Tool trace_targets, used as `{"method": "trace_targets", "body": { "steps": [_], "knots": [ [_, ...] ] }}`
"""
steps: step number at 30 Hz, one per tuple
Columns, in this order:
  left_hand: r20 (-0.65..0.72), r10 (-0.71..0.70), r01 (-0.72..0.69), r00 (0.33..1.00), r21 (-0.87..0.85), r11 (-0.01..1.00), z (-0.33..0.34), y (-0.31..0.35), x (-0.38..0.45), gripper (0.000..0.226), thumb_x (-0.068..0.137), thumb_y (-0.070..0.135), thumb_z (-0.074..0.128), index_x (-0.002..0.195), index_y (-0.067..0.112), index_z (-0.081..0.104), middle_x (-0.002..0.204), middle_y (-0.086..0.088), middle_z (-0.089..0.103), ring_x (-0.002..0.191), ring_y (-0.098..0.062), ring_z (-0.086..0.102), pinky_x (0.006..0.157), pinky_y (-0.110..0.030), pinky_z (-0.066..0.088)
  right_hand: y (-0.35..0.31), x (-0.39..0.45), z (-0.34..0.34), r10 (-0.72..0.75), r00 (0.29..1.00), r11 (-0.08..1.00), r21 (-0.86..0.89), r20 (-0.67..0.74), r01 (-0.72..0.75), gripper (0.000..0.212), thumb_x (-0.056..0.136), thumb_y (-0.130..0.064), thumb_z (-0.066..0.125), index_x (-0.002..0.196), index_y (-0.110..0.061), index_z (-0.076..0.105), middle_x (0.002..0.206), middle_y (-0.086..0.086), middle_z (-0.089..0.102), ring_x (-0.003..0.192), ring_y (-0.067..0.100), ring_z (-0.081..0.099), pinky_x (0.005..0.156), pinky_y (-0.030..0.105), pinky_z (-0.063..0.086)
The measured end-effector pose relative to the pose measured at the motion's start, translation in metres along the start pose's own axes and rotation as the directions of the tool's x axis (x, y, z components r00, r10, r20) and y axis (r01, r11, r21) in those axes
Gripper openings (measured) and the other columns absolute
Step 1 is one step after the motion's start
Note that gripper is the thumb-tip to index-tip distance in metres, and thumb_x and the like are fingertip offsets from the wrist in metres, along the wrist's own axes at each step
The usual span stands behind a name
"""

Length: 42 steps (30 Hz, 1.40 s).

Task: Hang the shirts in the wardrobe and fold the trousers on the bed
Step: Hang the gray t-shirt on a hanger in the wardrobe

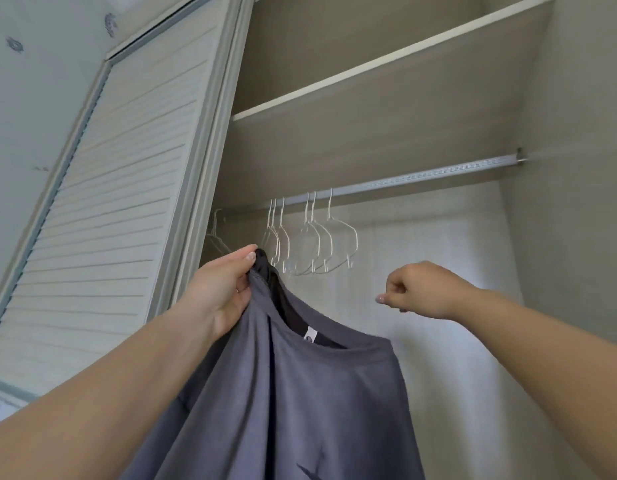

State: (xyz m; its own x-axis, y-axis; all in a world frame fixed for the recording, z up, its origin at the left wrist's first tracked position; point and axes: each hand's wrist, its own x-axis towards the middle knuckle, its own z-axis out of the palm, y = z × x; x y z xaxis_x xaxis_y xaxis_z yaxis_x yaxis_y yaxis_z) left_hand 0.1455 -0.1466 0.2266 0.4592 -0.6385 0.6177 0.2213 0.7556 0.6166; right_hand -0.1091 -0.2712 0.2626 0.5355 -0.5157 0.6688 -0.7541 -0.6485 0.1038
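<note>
A grey T-shirt hangs in front of the open wardrobe, its neck opening and white label facing me. My left hand pinches the shirt by the collar at its top left. To the right, apart from the shirt, my right hand is raised with its fingers curled and nothing visible in it. Several empty white wire hangers hang on the metal rail just above and behind both hands.
The louvred sliding door stands at the left of the opening. A shelf runs above the rail. The wardrobe's side wall closes the right. The rail's right half carries no hangers.
</note>
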Motion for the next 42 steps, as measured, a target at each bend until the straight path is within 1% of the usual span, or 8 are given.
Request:
{"method": "trace_targets", "body": {
  "steps": [4, 11, 15, 18, 22, 30, 35, 42],
  "knots": [
    [0.047, 0.008, -0.01, 0.999, 0.05, 0.999, 0.011, -0.028, 0.032, 0.028, 0.097, -0.001, 0.046, 0.121, 0.005, 0.058, 0.097, -0.009, 0.067, 0.084, -0.014, 0.065, 0.075, -0.024, 0.051, 0.016, 0.05, 0.006, 0.169, 0.947, 0.966, 0.235, -0.273, -0.104, 0.031, 0.089, -0.053, 0.053, 0.086, -0.024, 0.062, 0.088, -0.009, 0.065, 0.087, 0.019, 0.058, 0.069, 0.028, 0.042],
    [0.066, 0.046, -0.053, 0.997, 0.122, 0.991, 0.009, -0.054, 0.084, 0.023, 0.095, -0.004, 0.047, 0.111, 0.004, 0.062, 0.074, -0.003, 0.074, 0.062, -0.007, 0.07, 0.057, -0.016, 0.056, 0.011, 0.144, 0.015, 0.366, 0.912, 0.817, 0.533, -0.185, -0.22, 0.069, 0.092, -0.062, 0.038, 0.124, -0.004, 0.057, 0.118, 0.013, 0.058, 0.115, 0.034, 0.054, 0.095, 0.041, 0.048],
    [0.073, 0.023, -0.034, 0.997, 0.158, 0.987, 0.005, -0.064, 0.107, 0.024, 0.094, -0.003, 0.051, 0.113, 0.003, 0.063, 0.088, -0.01, 0.072, 0.065, -0.011, 0.07, 0.056, -0.018, 0.056, 0.006, 0.18, 0.034, 0.38, 0.911, 0.752, 0.627, -0.159, -0.204, 0.055, 0.094, -0.049, 0.043, 0.117, -0.002, 0.059, 0.121, 0.013, 0.063, 0.109, 0.031, 0.059, 0.08, 0.032, 0.043],
    [0.087, 0.004, -0.017, 0.996, 0.143, 0.99, 0.001, -0.07, 0.118, 0.026, 0.094, -0.004, 0.051, 0.117, 0.001, 0.062, 0.092, -0.013, 0.07, 0.072, -0.015, 0.068, 0.057, -0.02, 0.057, 0.003, 0.196, 0.048, 0.363, 0.922, 0.713, 0.678, -0.137, -0.18, 0.026, 0.098, -0.019, 0.041, 0.088, -0.005, 0.06, 0.112, 0.019, 0.068, 0.092, 0.027, 0.064, 0.08, 0.032, 0.048],
    [0.103, -0.036, 0.02, 0.994, 0.146, 0.989, -0.007, -0.076, 0.131, 0.027, 0.093, -0.006, 0.05, 0.117, -0.002, 0.062, 0.095, -0.017, 0.07, 0.072, -0.019, 0.068, 0.06, -0.024, 0.059, -0.003, 0.207, 0.067, 0.39, 0.876, 0.815, 0.549, -0.283, -0.185, 0.017, 0.095, -0.015, 0.042, 0.097, -0.007, 0.056, 0.091, 0.011, 0.073, 0.089, 0.028, 0.068, 0.085, 0.036, 0.052],
    [0.129, -0.128, 0.093, 0.983, 0.246, 0.965, -0.012, -0.099, 0.138, 0.017, 0.093, 0.0, 0.056, 0.105, 0.005, 0.067, 0.085, -0.013, 0.071, 0.062, -0.016, 0.068, 0.054, -0.022, 0.057, -0.008, 0.184, 0.062, 0.402, 0.728, 0.876, 0.464, -0.556, -0.131, 0.031, 0.102, -0.03, 0.023, 0.102, -0.01, 0.047, 0.094, 0.01, 0.069, 0.09, 0.034, 0.059, 0.079, 0.041, 0.048],
    [0.193, -0.144, 0.075, 0.971, 0.326, 0.942, -0.009, -0.112, 0.135, 0.011, 0.088, 0.007, 0.065, 0.098, 0.005, 0.07, 0.081, -0.01, 0.073, 0.069, -0.017, 0.069, 0.067, -0.028, 0.058, 0.001, 0.141, 0.057, 0.318, 0.726, 0.907, 0.419, -0.61, -0.046, 0.029, 0.102, -0.031, 0.024, 0.098, -0.012, 0.045, 0.08, 0.003, 0.069, 0.083, 0.03, 0.063, 0.075, 0.044, 0.051],
    [0.316, -0.031, -0.217, 0.948, 0.716, 0.664, -0.01, -0.139, 0.123, 0.012, 0.085, 0.006, 0.067, 0.081, 0.016, 0.07, 0.082, -0.004, 0.068, 0.074, -0.014, 0.06, 0.067, -0.019, 0.044, 0.016, 0.061, 0.086, 0.34, 0.78, 0.887, 0.455, -0.525, -0.081, 0.023, 0.099, -0.032, 0.027, 0.083, -0.03, 0.044, 0.065, -0.009, 0.067, 0.067, 0.011, 0.064, 0.069, 0.038, 0.052]
  ]
}}
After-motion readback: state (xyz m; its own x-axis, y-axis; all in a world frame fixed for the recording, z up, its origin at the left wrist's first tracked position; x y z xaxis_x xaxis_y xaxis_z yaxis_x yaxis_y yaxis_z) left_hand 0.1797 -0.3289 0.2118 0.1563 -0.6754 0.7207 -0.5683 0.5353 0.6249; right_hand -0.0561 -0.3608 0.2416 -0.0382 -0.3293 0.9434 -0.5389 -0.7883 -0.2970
